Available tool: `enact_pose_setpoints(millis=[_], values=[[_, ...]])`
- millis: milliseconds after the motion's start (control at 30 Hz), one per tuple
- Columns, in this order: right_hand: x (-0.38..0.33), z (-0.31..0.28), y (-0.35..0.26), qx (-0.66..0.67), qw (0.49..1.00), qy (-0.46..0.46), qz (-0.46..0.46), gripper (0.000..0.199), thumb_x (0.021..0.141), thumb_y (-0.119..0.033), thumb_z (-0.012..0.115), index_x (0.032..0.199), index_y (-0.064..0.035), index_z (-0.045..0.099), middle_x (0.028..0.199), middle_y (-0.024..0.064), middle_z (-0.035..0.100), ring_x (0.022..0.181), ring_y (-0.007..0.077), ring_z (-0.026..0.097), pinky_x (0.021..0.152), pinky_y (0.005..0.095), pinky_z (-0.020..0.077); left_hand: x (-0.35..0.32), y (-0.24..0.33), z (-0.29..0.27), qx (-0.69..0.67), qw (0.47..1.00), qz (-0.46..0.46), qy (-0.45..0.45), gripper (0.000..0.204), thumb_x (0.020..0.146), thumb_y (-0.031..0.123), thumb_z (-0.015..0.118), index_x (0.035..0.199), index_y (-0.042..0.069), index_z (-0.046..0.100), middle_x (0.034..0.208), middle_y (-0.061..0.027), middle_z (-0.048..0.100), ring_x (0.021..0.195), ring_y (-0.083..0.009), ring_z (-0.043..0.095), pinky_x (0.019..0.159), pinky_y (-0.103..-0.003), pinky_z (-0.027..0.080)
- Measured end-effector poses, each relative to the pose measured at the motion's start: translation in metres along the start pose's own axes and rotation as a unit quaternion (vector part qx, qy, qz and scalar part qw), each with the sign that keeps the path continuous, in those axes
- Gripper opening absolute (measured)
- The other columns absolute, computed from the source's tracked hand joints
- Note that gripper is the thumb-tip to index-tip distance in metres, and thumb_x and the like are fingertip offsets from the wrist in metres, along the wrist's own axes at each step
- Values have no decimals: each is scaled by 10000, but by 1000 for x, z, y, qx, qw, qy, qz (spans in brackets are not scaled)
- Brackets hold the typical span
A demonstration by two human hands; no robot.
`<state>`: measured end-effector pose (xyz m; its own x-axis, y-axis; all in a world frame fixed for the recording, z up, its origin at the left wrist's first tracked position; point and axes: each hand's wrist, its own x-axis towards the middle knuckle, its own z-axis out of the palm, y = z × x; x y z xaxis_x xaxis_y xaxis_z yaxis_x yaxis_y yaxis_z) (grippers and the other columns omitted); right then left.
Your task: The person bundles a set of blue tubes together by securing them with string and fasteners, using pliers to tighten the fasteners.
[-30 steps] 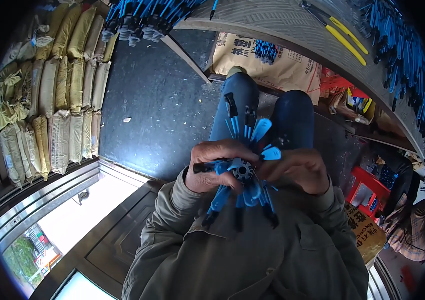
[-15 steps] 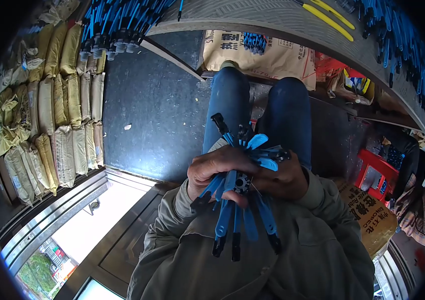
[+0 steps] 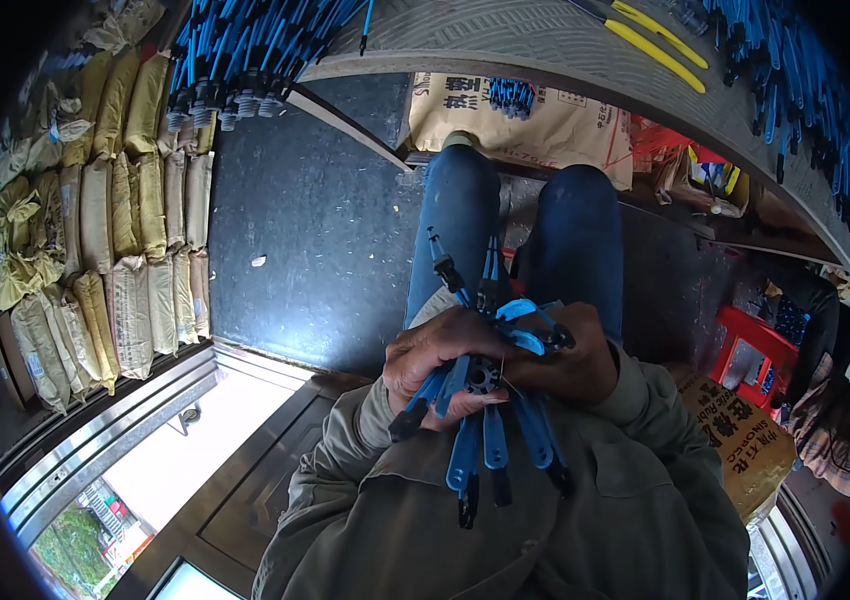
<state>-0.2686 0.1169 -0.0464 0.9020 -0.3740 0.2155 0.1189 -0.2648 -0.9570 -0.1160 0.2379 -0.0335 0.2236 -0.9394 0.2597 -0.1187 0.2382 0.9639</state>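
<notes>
I hold a bundle of blue-handled pliers-like tools over my lap with both hands. My left hand wraps the bundle from the left, fingers closed around the handles. My right hand grips it from the right. Black tool heads stick up above my hands toward my knees, and blue handles with black tips hang down over my olive jacket. A black round pivot shows at the middle of the bundle. My legs in blue jeans stretch forward.
A curved metal workbench ahead carries yellow-handled tools and many blue-handled tools. Stacked tan sacks line the left. A printed sack lies by my feet. A red stool and cardboard box stand to the right.
The bundle has turned in my hands: the handles now hang lower over my jacket and the black heads point up. Both hands have closed tighter around it.
</notes>
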Motion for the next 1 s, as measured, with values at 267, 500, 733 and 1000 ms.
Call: enact_pose_setpoints(millis=[267,500,733,1000], values=[[6,-10,5,66,996,-8,66,179,645,-113,772,732,-32,638,665,95,611,566,220,621,489,286,447,10,-1,10,-10,1000,13,21,271,740,111,730,953,20,590,854,-102,649,807,-214,637,730,-313,502],[17,-24,7,-10,1000,-22,-18,173,683,-116,747,810,-48,651,644,91,587,505,219,582,442,281,403,10,0,13,30,995,-68,71,259,735,86,710,932,7,561,822,-100,645,753,-154,620,678,-276,490],[22,-56,-33,-191,960,-30,-201,408,669,-93,700,1071,-108,637,580,42,529,436,181,508,418,290,376,14,-4,17,66,997,-24,35,227,717,68,696,894,5,568,790,-95,631,692,-162,616,626,-274,481],[33,-61,-44,-316,932,-62,-165,623,655,-149,691,1253,-185,521,550,9,480,441,170,498,408,305,391,13,-6,22,128,992,2,-8,232,686,17,677,896,20,580,751,-85,592,676,-225,619,599,-293,472]])
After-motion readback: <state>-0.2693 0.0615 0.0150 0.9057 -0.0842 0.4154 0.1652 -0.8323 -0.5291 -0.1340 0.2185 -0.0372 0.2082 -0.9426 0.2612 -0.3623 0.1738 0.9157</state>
